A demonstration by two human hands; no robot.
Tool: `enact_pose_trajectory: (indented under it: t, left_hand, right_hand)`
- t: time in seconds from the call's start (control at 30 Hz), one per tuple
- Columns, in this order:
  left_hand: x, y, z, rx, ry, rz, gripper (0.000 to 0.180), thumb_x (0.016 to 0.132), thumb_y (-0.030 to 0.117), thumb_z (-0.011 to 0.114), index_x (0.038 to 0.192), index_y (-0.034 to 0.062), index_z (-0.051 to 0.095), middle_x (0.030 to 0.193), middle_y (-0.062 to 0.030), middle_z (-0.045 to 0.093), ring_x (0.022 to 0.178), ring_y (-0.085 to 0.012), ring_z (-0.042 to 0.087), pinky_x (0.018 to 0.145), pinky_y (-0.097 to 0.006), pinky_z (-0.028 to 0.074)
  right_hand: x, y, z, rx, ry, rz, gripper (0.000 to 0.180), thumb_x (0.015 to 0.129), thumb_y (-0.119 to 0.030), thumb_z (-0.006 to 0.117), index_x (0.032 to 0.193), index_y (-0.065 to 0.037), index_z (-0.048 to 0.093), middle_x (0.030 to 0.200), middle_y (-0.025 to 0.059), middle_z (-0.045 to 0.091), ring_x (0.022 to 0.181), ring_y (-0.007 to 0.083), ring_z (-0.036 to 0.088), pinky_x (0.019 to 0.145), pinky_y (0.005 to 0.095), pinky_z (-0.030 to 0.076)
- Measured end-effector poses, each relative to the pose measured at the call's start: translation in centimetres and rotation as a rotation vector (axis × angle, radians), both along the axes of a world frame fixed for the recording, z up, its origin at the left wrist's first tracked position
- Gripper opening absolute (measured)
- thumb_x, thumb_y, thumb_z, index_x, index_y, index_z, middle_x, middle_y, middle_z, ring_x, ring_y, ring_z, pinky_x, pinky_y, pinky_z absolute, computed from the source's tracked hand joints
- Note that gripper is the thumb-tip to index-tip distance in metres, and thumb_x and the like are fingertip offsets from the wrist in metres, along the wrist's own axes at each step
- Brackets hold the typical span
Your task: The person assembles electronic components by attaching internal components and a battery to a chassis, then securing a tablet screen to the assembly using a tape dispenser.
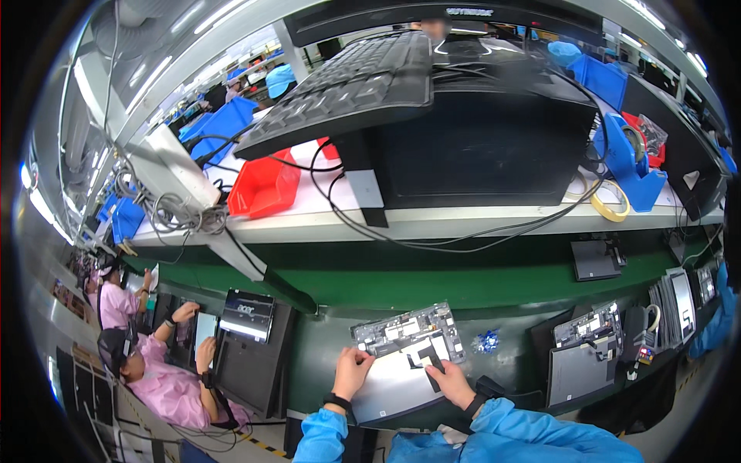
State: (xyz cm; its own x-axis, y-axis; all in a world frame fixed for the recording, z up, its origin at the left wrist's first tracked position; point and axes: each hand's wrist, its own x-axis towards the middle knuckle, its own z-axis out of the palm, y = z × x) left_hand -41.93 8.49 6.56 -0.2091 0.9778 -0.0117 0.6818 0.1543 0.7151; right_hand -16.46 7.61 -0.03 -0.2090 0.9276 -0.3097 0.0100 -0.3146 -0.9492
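Gripping a small dark piece (435,361) with the right hand (455,383) over an opened laptop (390,386) on the green counter (309,370), with the left hand (352,372) bunched at the laptop's left side, cannot tell whether holding anything.

Cannot identify the small black piece (435,360), partly hidden by the bare right hand (454,385), nor the glittering blue-and-silver bits (485,342), too small to tell. See only part of the wide black monitor (370,21), cut by the top edge, and of the blue-clothed co-worker (715,320), cut by the right rim.
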Motion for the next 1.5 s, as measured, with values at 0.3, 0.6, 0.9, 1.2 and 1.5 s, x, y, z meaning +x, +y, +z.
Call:
enact_pose_trajectory:
  t: [0.3, 0.6, 0.9, 1.2, 1.5]
  left_hand:
    - [0.5, 0.1, -0.2, 0.033, -0.089, -0.020, 0.014, 0.076, 0.011, 0.069, 0.078, -0.0008, 0.062, 0.089, -0.0156, 0.060, 0.084, -0.0322, 0.058, 0.077, -0.036, 0.047]
    - [7.9, 3.9, 11.2, 0.330, 0.563, -0.357, 0.016, 0.067, 0.006, 0.072, 0.076, 0.0036, 0.059, 0.094, -0.0094, 0.057, 0.097, -0.0317, 0.050, 0.086, -0.044, 0.037]
    - [29.7, 15.4, -4.4, -0.106, 0.526, -1.169, 0.009, 0.074, 0.018, 0.066, 0.078, 0.0095, 0.066, 0.090, -0.0075, 0.057, 0.098, -0.0259, 0.052, 0.080, -0.043, 0.043]
    - [31.5, 16.7, -12.3, -0.379, 0.593, -1.091, 0.015, 0.076, 0.018, 0.067, 0.086, 0.0063, 0.064, 0.090, -0.0167, 0.065, 0.088, -0.0366, 0.062, 0.077, -0.045, 0.049]
    - [28.6, 14.8, -9.5, -0.157, 0.602, -0.990, 0.017, 0.081, 0.009, 0.056, 0.097, 0.0034, 0.056, 0.082, -0.0231, 0.064, 0.084, -0.0404, 0.063, 0.075, -0.048, 0.050]
  right_hand:
    - [-0.4, 0.0, -1.1, 0.082, 0.001, -0.020, 0.036, 0.088, -0.031, 0.062, 0.093, 0.004, 0.060, 0.077, 0.0140, 0.064, 0.071, 0.0199, 0.060, 0.066, 0.0332, 0.047]
    - [-0.3, 0.3, 1.3, 0.108, -0.220, -0.010, 0.040, 0.088, -0.035, 0.061, 0.095, 0.004, 0.059, 0.080, 0.0235, 0.063, 0.077, 0.0354, 0.064, 0.067, 0.0399, 0.048]
    - [-1.4, 0.0, -3.7, 0.173, -0.078, -0.145, 0.026, 0.087, -0.023, 0.052, 0.094, 0.000, 0.061, 0.086, 0.0255, 0.064, 0.080, 0.0429, 0.061, 0.068, 0.0482, 0.049]
    - [-2.3, -0.7, -3.4, -0.039, -0.050, -0.144, 0.029, 0.087, -0.024, 0.048, 0.095, -0.001, 0.064, 0.094, 0.0239, 0.064, 0.087, 0.0413, 0.062, 0.074, 0.0478, 0.049]
    - [-3.9, -0.4, -6.0, 0.551, -0.082, -0.239, 0.028, 0.091, -0.022, 0.047, 0.103, -0.002, 0.061, 0.096, 0.0195, 0.065, 0.091, 0.0348, 0.063, 0.078, 0.0402, 0.049]
